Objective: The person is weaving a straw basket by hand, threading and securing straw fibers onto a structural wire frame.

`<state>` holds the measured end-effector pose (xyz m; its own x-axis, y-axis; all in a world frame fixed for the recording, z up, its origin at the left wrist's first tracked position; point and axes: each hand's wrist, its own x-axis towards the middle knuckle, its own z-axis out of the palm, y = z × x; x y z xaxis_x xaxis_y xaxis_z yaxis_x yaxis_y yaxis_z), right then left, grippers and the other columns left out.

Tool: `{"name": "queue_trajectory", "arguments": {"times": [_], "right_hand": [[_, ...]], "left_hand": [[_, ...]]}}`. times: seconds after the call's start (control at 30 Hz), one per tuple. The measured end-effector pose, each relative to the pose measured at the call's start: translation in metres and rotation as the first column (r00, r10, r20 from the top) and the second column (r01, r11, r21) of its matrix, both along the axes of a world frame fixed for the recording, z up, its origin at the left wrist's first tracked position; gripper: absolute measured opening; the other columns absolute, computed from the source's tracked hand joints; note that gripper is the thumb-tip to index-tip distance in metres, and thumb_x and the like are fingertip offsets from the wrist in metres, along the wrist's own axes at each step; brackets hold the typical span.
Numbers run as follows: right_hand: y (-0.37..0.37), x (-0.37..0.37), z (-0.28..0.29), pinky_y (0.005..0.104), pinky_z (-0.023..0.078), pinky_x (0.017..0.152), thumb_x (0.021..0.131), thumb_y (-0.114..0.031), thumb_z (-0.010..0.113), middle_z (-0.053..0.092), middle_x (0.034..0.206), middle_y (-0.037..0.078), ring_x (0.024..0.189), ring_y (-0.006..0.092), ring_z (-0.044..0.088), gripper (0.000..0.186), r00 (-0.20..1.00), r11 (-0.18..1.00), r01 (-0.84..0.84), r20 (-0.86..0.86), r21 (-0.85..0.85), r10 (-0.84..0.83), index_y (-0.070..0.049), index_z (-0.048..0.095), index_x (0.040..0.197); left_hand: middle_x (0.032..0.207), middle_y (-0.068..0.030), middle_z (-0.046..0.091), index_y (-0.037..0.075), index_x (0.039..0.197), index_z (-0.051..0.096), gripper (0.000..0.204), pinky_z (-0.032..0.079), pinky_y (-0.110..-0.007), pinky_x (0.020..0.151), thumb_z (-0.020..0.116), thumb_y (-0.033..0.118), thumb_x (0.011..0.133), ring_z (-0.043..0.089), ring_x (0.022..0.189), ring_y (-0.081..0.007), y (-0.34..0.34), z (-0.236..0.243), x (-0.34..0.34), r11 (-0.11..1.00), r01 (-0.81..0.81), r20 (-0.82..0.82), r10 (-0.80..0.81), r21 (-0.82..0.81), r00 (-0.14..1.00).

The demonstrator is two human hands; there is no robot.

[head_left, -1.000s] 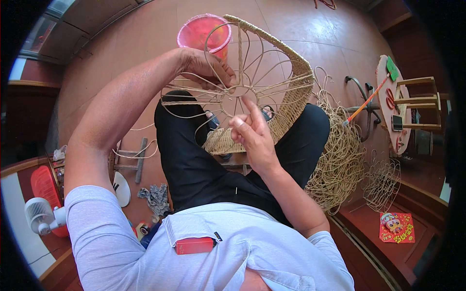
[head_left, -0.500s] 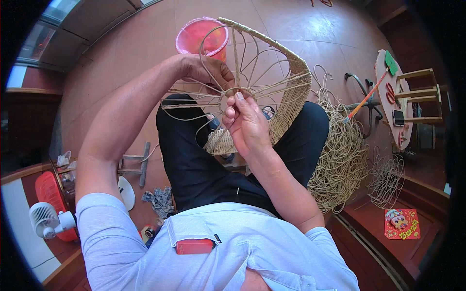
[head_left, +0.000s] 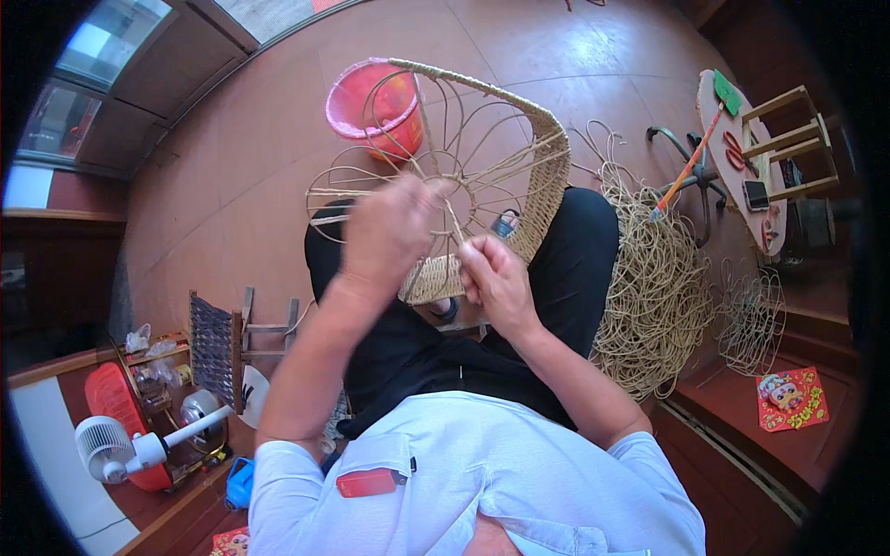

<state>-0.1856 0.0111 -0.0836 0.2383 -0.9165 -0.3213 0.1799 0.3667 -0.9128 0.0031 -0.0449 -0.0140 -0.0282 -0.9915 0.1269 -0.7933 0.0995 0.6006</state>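
A half-woven tan basket [head_left: 551, 162] rests between my knees. Its side is wrapped in twisted cord, while bare wire loops spread from a small ring in the open part. My right hand [head_left: 498, 283] is closed, thumb and forefinger pinching a strand of cord [head_left: 453, 222] below the ring. That strand runs up toward my left hand [head_left: 389, 222], which is curled closed over the loops on the ring's left. Motion blurs the left hand, and its fingertips partly hide the strand's upper end.
A pink-red bucket [head_left: 375, 107] touches the basket's far left side. Right of my knee lies a large heap of loose cord [head_left: 654, 296], with wire frames [head_left: 751, 315] beside it. Farther right, a wooden slab table [head_left: 742, 167] holds red scissors and a phone. A white fan [head_left: 107, 449] is at left.
My left hand has come back toward me from beyond the ring. My right hand has moved down and slightly right, away from the ring, and a strand now stretches between them.
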Motion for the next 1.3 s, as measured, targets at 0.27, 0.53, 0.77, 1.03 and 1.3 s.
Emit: {"name": "queue_trajectory", "arguments": {"times": [0.27,0.53,0.77,1.03,1.3], "right_hand": [[0.068,-0.047,0.001,0.0353,0.052,0.067,0.109,-0.022,0.074,0.066,0.080,0.005,0.070,0.0192,0.063,0.020,0.887,0.915,-0.319,-0.419,-0.248,0.195,-0.003,0.074,0.102],[-0.047,-0.055,0.056,0.0464,0.056,0.096,0.094,-0.010,0.081,0.072,0.119,0.010,0.111,0.0344,0.070,0.032,0.659,0.339,-0.411,-0.532,-0.847,-0.531,-0.013,0.078,0.126],[-0.112,-0.017,0.028,0.0456,0.057,0.099,0.096,-0.019,0.082,0.073,0.122,0.006,0.114,0.0299,0.073,0.028,0.730,0.189,-0.506,-0.535,-0.842,-0.426,-0.014,0.075,0.123],[-0.144,-0.010,0.006,0.0427,0.061,0.088,0.099,-0.018,0.075,0.075,0.103,0.005,0.101,0.0276,0.074,0.012,0.722,0.181,-0.547,-0.570,-0.817,-0.391,-0.013,0.071,0.109],[-0.139,-0.010,0.007,0.0475,0.059,0.086,0.103,-0.018,0.075,0.073,0.099,0.010,0.096,0.0348,0.072,0.014,0.773,0.335,-0.419,-0.525,-0.844,-0.355,-0.009,0.067,0.110]], "left_hand": [[0.082,-0.0212,0.073,0.006,0.099,0.066,0.028,0.056,-0.056,0.069,0.062,0.030,0.114,0.074,0.080,-0.0462,0.030,-0.042,-0.043,0.999,0.015,-0.035,-0.016,-0.051,0.999],[0.077,-0.0094,0.064,0.002,0.098,0.067,0.027,0.053,-0.036,0.069,0.059,0.020,0.117,0.067,0.072,-0.0210,0.064,0.028,-0.011,0.973,0.218,-0.400,-0.170,0.078,0.900],[0.074,-0.0022,0.060,0.000,0.098,0.069,0.028,0.049,-0.028,0.062,0.058,0.017,0.117,0.062,0.067,-0.0098,0.093,0.103,0.007,0.948,0.291,-0.576,-0.167,0.130,0.800],[0.066,-0.0026,0.059,0.002,0.113,0.067,0.036,0.043,-0.027,0.047,0.061,0.037,0.119,0.052,0.052,-0.0097,0.138,0.156,0.082,0.951,0.141,-0.662,-0.294,-0.276,0.690],[0.068,0.0051,0.035,0.016,0.088,0.051,0.044,0.027,-0.027,0.048,0.056,0.047,0.119,0.026,0.053,-0.0069,0.167,0.282,0.318,0.824,-0.478,-0.813,0.035,-0.306,0.581]]}}
